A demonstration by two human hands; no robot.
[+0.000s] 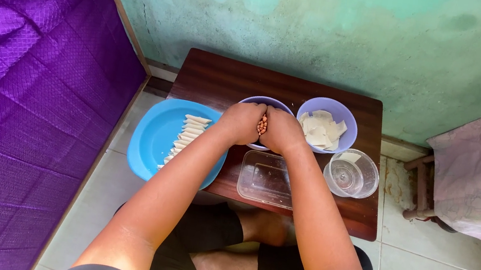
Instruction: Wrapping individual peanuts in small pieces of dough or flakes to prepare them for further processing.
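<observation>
Both hands are brought together over a lavender bowl (265, 102) at the back of a low dark wooden table (211, 77), and between them a small cluster of pale reddish peanuts (263, 125) is seen, pressed in the gap where the fingers meet. The left hand (243, 123) is curled nearly closed, knuckles up, and the right hand (282, 131) is folded the same way against it; the peanuts are pinched between the two, though how many are held cannot be told, since the palms are turned away from the camera. Such nuts may be judged light, hard and dry — small enough to roll or slip out if the grip is loosened, with thin skins that would flake under rubbing. They are best held in a cupped, closed grip from both sides, over the bowl, so that any dropped ones are caught. Just to the right a second lavender bowl (345, 116) is filled with thin white wrapper squares (321, 130), which look soft, limp and easily torn, to be lifted by an edge or corner. A clear empty container (267, 180) and a clear round tub (352, 173) stand nearer the body. On the left, a blue tray (155, 135) overhangs the table edge, and a row of folded white rolls (187, 133) is laid in it — delicate pieces, likely to be crushed if squeezed.
</observation>
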